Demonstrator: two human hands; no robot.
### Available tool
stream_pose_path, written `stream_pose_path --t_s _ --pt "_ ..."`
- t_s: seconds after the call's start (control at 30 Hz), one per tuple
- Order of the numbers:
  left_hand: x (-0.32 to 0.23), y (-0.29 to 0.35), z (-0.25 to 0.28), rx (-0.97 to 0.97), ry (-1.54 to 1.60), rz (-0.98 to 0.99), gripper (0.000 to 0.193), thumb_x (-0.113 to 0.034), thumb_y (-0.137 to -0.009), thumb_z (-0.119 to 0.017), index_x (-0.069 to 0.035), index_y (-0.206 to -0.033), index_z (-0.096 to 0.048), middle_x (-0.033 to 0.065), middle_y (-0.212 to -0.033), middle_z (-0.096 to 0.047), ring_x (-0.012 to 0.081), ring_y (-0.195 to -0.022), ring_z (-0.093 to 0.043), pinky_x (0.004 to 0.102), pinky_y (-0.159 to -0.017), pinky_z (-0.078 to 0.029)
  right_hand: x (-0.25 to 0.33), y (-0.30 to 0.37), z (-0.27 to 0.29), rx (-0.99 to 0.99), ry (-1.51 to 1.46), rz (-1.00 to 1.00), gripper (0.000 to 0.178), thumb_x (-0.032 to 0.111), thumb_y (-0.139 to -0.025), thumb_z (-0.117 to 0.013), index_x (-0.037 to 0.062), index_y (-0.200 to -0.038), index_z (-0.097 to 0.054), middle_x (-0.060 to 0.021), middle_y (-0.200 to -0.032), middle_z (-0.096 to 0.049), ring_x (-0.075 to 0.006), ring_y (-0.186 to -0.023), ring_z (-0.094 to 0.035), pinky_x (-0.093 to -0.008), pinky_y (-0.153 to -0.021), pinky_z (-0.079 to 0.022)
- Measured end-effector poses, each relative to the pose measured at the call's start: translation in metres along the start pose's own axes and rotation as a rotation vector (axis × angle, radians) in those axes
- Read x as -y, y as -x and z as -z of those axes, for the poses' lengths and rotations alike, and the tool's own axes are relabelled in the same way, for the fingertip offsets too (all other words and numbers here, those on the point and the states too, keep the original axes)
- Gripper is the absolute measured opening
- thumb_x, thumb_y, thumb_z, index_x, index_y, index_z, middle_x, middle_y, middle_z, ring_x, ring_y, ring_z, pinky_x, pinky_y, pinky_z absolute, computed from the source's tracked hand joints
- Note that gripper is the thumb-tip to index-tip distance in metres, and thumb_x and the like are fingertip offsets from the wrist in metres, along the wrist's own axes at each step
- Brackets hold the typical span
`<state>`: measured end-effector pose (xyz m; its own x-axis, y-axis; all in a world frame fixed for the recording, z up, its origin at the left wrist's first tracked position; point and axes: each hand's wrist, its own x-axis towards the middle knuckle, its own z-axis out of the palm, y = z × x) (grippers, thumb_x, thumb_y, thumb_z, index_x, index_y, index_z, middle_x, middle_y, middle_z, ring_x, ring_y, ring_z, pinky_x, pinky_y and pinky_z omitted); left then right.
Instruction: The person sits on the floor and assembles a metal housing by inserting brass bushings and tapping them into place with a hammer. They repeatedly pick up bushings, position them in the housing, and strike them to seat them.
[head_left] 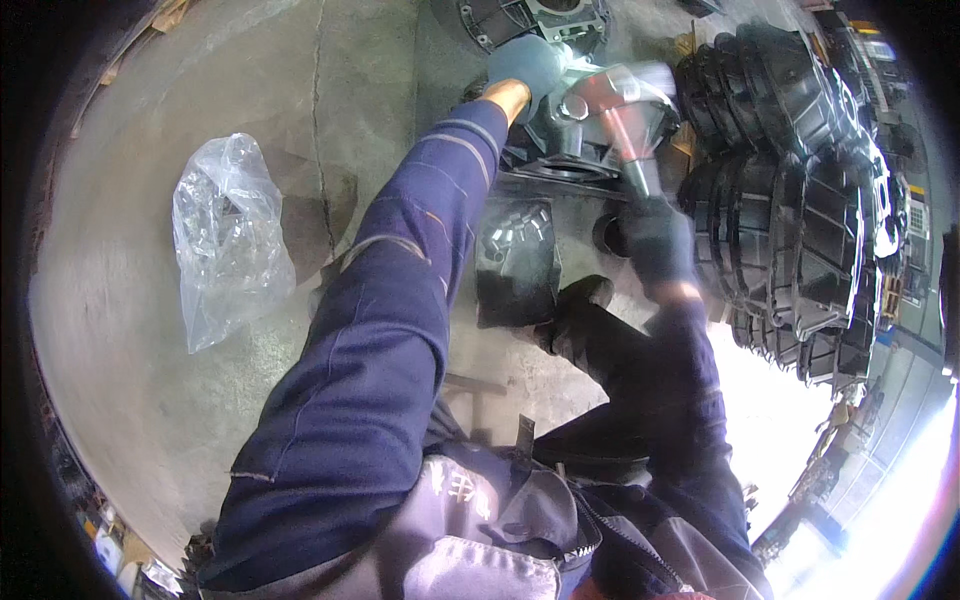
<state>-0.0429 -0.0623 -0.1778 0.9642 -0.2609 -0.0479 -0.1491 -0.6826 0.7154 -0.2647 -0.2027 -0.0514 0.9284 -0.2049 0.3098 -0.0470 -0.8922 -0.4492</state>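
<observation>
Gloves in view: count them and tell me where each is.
2: one on the left hand, at a grey metal part; one on the right hand, around a blurred reddish tool.

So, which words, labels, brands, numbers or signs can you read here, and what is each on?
White letter-like marks on the grey cloth workwear: not copied out here.
Small yellow-and-white panel at the right rim: too small to read.
Red-and-silver tool in the dark-gloved right hand: motion-blurred, nothing readable.
Crumpled clear plastic bag at left: no readable text.
</observation>
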Motion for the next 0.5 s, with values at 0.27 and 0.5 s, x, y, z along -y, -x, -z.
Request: stream_pose_path --t_s 0.27,0.5 --pt "0.005 -0.011 -0.003 0.094 0.03 0.042 0.051 -0.048 -0.097 -0.049 -0.006 -0.109 -0.077 0.0225 -0.116 -0.072 0.042 -0.109 -0.069 0.0509 -0.095 -0.053 -0.024 -0.036 0.115 -0.074 0.478 0.113 0.02 0.027 -0.094 -0.069 0.0074 -0.096 -0.073 -0.0119 -0.085 -0.073 -0.0267 -0.077 -0.071 -0.0406 -0.068 -0.056" --pt "0.002 -0.01 -0.004 0.07 -0.019 0.008 0.049 -0.049 -0.094 -0.057 -0.008 -0.112 -0.076 0.0221 -0.12 -0.071 0.041 -0.112 -0.068 0.0506 -0.096 -0.053 -0.006 -0.001 0.001 -0.147 -0.335 0.077 0.034 0.038 -0.097 -0.065 0.008 -0.112 -0.067 -0.0174 -0.102 -0.071 -0.024 -0.083 -0.071 -0.0384 -0.073 -0.058"
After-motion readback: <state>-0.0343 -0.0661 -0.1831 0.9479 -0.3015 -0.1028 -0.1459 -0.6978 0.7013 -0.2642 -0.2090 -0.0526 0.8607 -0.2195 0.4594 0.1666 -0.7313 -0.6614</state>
